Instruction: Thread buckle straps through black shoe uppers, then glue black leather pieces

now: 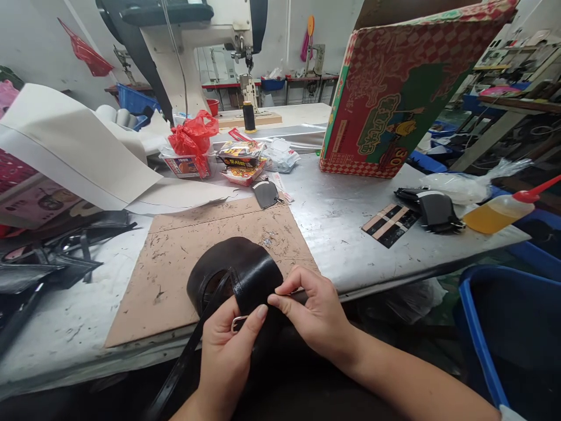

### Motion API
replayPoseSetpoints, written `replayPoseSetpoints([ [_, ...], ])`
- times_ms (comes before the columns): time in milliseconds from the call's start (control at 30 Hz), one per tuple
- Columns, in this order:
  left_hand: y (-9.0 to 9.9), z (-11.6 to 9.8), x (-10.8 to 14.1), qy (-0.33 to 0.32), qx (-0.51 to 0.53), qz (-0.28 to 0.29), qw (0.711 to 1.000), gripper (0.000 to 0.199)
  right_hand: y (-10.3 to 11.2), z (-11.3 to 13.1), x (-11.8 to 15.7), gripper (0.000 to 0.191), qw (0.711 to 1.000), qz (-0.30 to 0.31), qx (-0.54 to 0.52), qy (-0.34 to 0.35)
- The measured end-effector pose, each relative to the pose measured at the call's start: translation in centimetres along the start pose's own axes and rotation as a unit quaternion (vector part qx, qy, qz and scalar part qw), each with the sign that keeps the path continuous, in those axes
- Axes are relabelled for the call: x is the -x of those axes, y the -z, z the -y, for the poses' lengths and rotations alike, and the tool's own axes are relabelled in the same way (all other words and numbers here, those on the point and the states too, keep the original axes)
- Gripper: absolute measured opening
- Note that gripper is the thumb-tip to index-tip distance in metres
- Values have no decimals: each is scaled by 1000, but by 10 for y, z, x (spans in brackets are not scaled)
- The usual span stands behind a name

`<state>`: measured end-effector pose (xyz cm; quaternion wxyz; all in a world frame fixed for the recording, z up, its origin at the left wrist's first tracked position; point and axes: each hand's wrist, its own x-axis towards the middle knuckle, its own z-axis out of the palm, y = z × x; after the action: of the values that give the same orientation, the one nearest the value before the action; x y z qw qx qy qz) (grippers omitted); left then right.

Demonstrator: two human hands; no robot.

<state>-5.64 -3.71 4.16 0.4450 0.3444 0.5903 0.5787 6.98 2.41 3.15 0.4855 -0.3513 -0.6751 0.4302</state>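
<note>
A curved black leather piece (258, 270) with a cut-out opening and a narrow strap (182, 362) is held up over the front of a brown cardboard sheet (175, 263). My left hand (228, 345) is closed on it from below, thumb on top, beside a small silver buckle (237, 323). With thumb and index finger, my right hand (318, 307) pinches the right edge of the same leather piece. My fingertips cover that edge, so any small thing between them cannot be made out.
Black leather straps (52, 257) lie at left beside white sheets (83, 152). A sewing machine (193, 52) stands behind snack packs (241, 155). At right are a large carton (394, 99), dark leather parts (436, 210), a glue bottle (495, 213) and a blue bin (477, 327).
</note>
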Motion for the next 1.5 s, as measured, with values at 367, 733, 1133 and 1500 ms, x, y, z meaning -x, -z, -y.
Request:
replayPoseSetpoints([
  [367, 4, -4, -13, -5, -58, 44, 997, 33, 6, -9, 0, 22, 998, 25, -28, 40],
  [733, -7, -7, -4, -8, -58, -32, 998, 23, -8, -10, 7, 22, 996, -68, -55, -20],
  [1133, -4, -7, -9, 34, 14, -21, 999, 36, -6, -7, -5, 29, 972, -16, -149, -182],
  [1500, 0, -23, -16, 31, -44, 23, 998, 37, 11, -10, -18, 36, 926, 123, -233, -271],
])
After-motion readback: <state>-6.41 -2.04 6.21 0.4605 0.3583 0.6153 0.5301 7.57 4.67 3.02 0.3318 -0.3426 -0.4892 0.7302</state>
